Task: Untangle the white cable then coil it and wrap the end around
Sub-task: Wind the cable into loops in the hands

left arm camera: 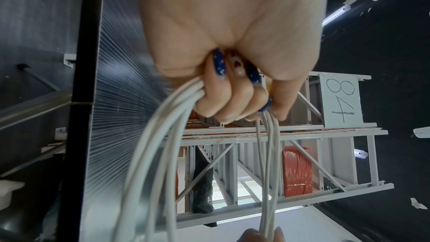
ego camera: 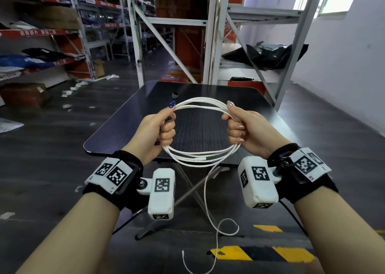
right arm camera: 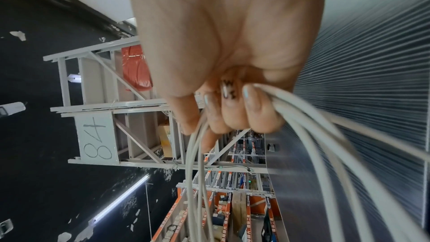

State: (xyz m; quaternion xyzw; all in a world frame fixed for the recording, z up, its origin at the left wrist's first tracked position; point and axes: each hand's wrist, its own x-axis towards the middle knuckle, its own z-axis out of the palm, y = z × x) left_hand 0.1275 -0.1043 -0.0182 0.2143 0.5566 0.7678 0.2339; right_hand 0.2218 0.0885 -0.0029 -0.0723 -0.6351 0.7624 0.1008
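Observation:
The white cable [ego camera: 201, 105] forms a round coil of several loops, held in the air above the near edge of the dark table [ego camera: 208, 90]. My left hand [ego camera: 164, 125] grips the coil's left side with curled fingers. My right hand [ego camera: 237, 127] grips the right side the same way. A loose tail [ego camera: 206, 192] hangs from the coil's bottom down toward the floor, with a small loop in it. In the left wrist view the fingers [left arm camera: 223, 102] curl round the cable strands [left arm camera: 158, 135]. In the right wrist view the fingers [right arm camera: 235, 115] wrap the strands [right arm camera: 309, 128].
A small dark cylinder [ego camera: 175, 94] stands on the table's far part. Grey metal shelving [ego camera: 210, 34] rises behind the table, with more racks on the left. Yellow and black floor tape [ego camera: 260, 253] lies near my feet. A white wall is on the right.

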